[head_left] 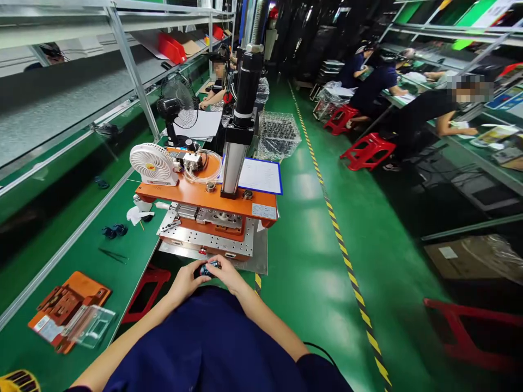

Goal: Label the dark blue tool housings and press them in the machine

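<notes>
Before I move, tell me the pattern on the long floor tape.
The tape has yellow and black stripes, head view.

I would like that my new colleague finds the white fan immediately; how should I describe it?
Find the orange machine with the tall cylinder. On the left end of its top plate stands the white fan. Its round, ribbed face carries a yellow sticker in the centre, and its white colour sets it apart from the black fan behind it.

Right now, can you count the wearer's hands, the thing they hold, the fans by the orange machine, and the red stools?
Left hand and right hand: 2
Dark held part: 1
White fan and black fan: 2
Red stools: 4
Total: 9
</notes>
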